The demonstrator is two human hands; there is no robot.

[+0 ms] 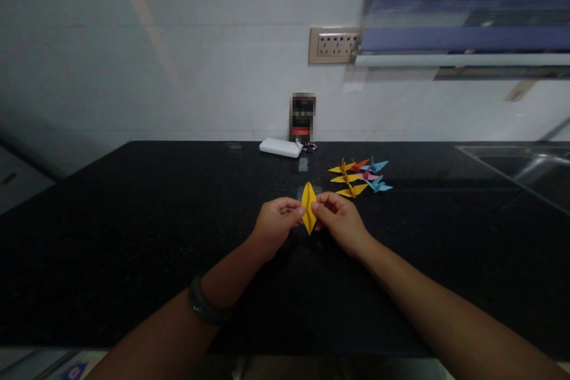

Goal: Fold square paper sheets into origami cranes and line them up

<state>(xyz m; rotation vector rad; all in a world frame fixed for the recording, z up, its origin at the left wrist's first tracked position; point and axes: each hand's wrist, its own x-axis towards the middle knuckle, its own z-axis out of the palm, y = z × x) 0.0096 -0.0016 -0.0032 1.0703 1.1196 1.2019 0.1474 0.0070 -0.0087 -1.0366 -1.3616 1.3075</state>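
A folded piece of yellow origami paper (309, 209), shaped like a narrow diamond with a crease down its middle, is held upright just above the counter. My left hand (279, 219) pinches its left edge between thumb and fingers. On the opposite edge, my right hand (341, 218) grips it the same way, thumb on the near face. Beyond my right hand stand several finished paper cranes in yellow, orange, pink and blue, among them a yellow crane (352, 190) nearest to me and a blue crane (379, 184).
The black countertop (133, 237) runs back to a tiled wall. Against the wall are a white oblong case (280, 147), a beaded bracelet (310, 147) and a blurred-out dark box (302, 117). A sink (529, 172) is at the right, and a socket panel (335, 45) above.
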